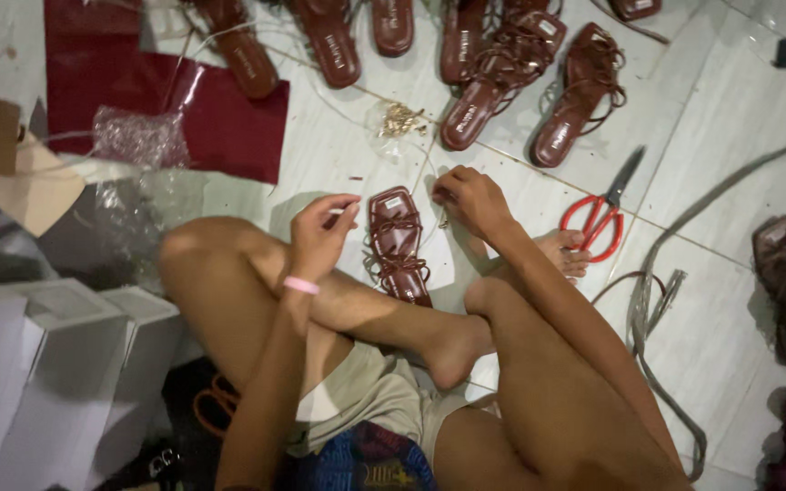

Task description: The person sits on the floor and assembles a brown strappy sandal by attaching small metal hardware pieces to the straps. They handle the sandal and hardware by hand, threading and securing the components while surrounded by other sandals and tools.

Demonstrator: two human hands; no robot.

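Now both hands, left hand (320, 232) and right hand (468, 197), beside brown sandal (398, 244).

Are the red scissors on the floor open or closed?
Closed: the red scissors lie flat on the tiled floor, blades together and both handle loops touching.

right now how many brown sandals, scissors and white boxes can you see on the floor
brown sandals: 8, one strappy sandal between the left hand and right hand, seven in a row along the top, some cut off by the frame
red-handled scissors: 1
white boxes: 2
total: 11
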